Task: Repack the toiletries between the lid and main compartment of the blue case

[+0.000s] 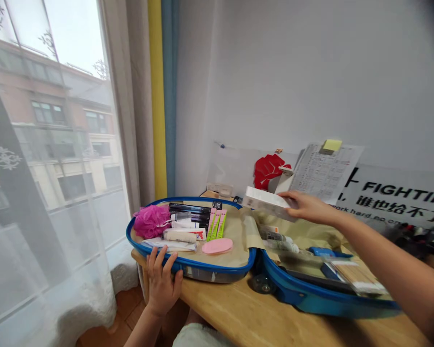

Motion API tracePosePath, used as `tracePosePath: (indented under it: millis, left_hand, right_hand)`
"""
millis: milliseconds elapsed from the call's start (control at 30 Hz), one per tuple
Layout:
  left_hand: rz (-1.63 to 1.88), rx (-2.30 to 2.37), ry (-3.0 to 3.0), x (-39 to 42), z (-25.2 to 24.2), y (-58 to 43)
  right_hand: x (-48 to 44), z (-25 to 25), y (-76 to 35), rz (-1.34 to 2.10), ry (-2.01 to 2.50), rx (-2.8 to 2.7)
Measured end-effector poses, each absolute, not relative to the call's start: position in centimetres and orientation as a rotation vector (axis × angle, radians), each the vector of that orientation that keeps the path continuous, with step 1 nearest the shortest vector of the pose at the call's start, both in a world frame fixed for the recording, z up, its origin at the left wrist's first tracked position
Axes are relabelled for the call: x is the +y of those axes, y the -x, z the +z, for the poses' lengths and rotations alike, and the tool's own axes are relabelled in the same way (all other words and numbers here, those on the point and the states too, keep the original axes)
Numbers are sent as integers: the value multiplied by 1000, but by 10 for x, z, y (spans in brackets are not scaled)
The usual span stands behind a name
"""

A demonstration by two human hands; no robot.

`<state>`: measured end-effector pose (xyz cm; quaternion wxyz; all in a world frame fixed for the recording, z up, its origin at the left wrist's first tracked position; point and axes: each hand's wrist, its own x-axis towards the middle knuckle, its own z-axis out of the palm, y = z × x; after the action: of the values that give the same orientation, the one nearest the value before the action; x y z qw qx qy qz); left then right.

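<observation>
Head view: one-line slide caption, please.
Open blue suitcase on a wooden table: left hand rests on its rim, right hand holds a white box above it.

Bright daylight floods through the window (50, 120) (blown out), edges warped, right side blurred.

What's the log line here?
left hand: resting on front edge of open blue hard-shell suitcase | right hand: holding flat white box above it
</observation>
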<state>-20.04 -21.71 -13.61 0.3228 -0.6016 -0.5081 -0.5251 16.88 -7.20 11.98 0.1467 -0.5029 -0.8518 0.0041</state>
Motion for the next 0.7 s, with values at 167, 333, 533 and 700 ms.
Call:
tracePosePath:
  millis: [167, 333, 533, 700]
  left_hand:
    - [-1382, -1340, 1578, -217, -135, 200]
    - [-1373, -1326, 1587, -217, -135, 200]
    - [-1346, -1374, 1586, -217, -140, 200]
    - [-1342, -1367, 1582, -217, -141, 200]
  right_hand:
    - [-45, 102, -51, -28, 1236, -2481]
    - [-30, 71, 49, -48, 1138, -2608]
    - [-26, 47, 106, -92, 1067, -2702]
    - [-25, 36, 122, -74, 1020, -2746]
